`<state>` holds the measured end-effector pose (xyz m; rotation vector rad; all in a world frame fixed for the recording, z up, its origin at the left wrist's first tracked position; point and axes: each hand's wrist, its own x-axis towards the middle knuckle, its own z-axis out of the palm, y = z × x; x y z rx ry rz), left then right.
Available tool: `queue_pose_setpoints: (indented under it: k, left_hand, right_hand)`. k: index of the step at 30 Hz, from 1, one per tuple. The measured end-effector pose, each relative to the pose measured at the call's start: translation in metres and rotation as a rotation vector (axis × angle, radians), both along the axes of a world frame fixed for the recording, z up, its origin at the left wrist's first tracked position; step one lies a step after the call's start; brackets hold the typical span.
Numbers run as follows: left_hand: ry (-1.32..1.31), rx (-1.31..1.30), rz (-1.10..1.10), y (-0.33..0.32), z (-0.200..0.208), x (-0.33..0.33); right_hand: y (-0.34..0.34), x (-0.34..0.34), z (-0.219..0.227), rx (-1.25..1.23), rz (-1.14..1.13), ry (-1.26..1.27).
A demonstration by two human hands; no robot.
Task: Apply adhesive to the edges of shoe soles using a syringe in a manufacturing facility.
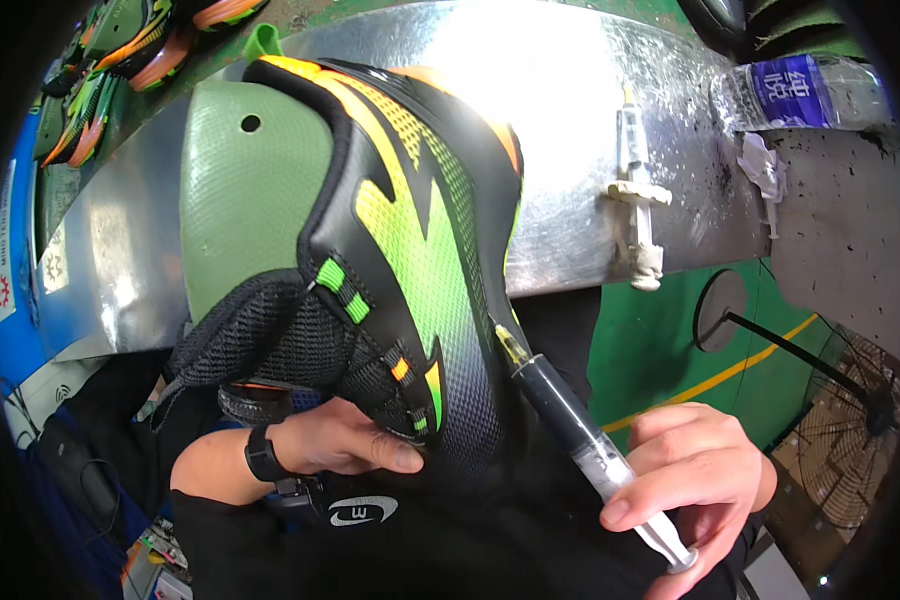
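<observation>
close in front of you, your left hand (345, 440) is curled around the heel end of a sneaker upper (390, 260), thumb pressed on its black mesh collar. the upper is black with a green-to-yellow jagged panel and orange trim, stretched over a pale green last (245, 190) and held up tilted, toe pointing away from you. your right hand (695, 475) is closed on a syringe (570, 425), fingers wrapped round the clear barrel and its plunger end poking out below the hand. the syringe holds dark fluid, and its tip touches the lower side edge of the upper. behind the shoe runs a shiny metal counter (570, 120); a second syringe (635, 190) sits on its edge, and a plastic water bottle (800, 92) lies farther right. more finished shoes (120, 50) show at upper left. a floor fan (850, 420) stands at right.
</observation>
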<state>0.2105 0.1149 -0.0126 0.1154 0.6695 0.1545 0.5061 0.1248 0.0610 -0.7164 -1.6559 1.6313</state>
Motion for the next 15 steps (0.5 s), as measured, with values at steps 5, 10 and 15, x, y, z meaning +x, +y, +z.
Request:
queue_pose_setpoints:
  k: [5, 10, 15]
  left_hand:
    - [0.044, 0.054, -0.082, -0.004, -0.015, -0.001]
    - [-0.093, 0.201, -0.007, 0.004, -0.013, 0.011]
    - [-0.252, 0.146, 0.210, -0.006, -0.016, 0.026]
  right_hand:
    - [-0.003, 0.009, 0.018, 0.000, 0.068, -0.045]
    - [-0.013, 0.020, 0.033, -0.051, 0.110, -0.117]
    - [-0.023, 0.023, 0.037, -0.068, 0.104, -0.112]
